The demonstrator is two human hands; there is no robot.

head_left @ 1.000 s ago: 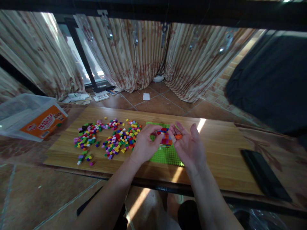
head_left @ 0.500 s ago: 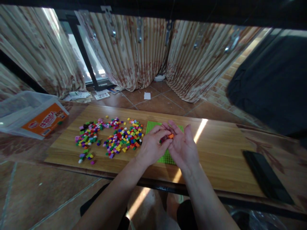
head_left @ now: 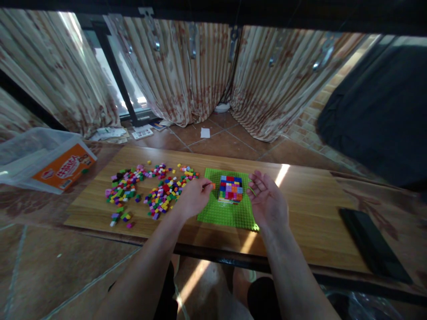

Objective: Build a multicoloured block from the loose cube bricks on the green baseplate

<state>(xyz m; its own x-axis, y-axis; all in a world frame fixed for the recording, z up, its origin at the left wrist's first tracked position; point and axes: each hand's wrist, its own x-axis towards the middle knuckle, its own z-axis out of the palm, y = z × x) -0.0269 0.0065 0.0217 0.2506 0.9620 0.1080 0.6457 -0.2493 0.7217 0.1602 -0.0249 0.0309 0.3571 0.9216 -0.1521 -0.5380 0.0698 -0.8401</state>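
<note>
My left hand (head_left: 196,196) pinches a small orange building brick (head_left: 213,186) between thumb and fingertips, over the left edge of a green studded baseplate (head_left: 213,218). On the baseplate stands a block built of many-coloured bricks (head_left: 231,189), with red, blue, pink and orange on its top. To the right of that block, my right hand (head_left: 267,198) is held palm up with its fingers apart and slightly curled. I see no brick on its palm. Left of the baseplate, a loose pile of coloured bricks (head_left: 167,191) is spread over the wooden board.
The wooden board (head_left: 310,213) lies on a low table, with a black flat object (head_left: 373,244) near its right end. At the far left stands a clear plastic bin (head_left: 50,138) with an orange label. Curtains (head_left: 187,84) hang behind the table.
My hands have moved apart, the left one leftwards with an orange brick, the right one a little rightwards. The built block between them has come into view.
</note>
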